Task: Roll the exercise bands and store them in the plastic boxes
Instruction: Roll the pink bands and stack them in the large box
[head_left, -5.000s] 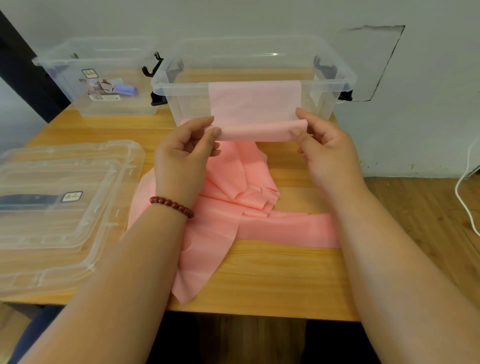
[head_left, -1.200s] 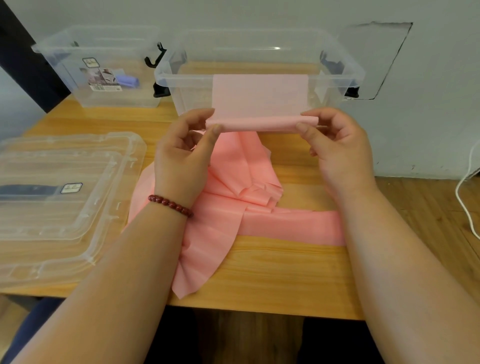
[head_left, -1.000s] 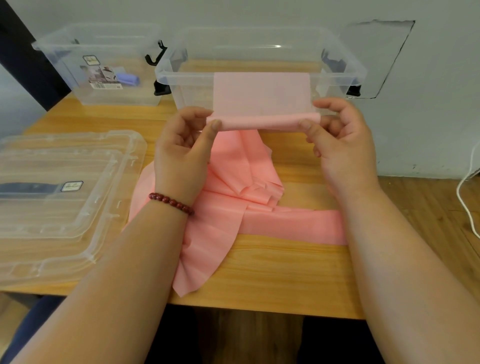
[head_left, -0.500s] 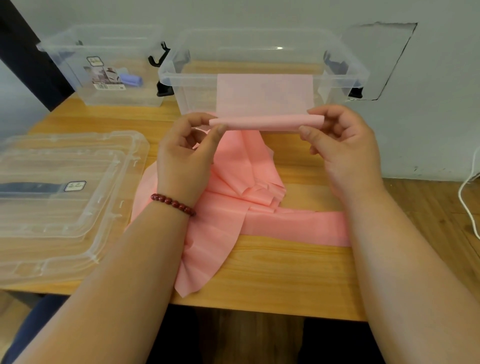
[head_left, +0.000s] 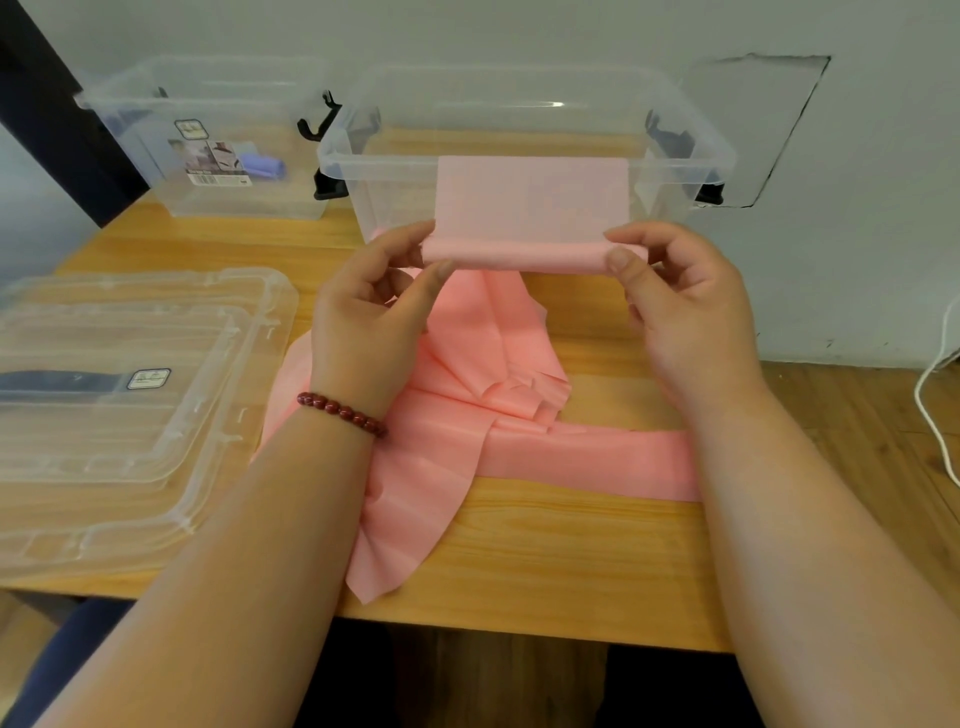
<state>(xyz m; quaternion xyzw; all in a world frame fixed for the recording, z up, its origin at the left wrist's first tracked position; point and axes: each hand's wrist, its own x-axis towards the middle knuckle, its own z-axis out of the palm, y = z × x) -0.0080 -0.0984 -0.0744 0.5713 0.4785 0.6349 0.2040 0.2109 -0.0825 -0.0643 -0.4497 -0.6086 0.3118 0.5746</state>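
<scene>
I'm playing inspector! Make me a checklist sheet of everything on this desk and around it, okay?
Surface: wooden table.
Job's things: pink band, one end rolled, rest crumpled on the table; near box and left box open behind it; blue roll inside the left box.
Clutter: stacked clear lids at left.
Grips: left grip and right grip pinch the roll's ends.
Cables: white cable at right, off the table.
Surroundings: pale wall with a marked patch.

Both forearms are bare — at the wrist of the left hand (head_left: 363, 327) sits a bracelet (head_left: 343, 413) of round, dark-red beads, closely strung.
</scene>
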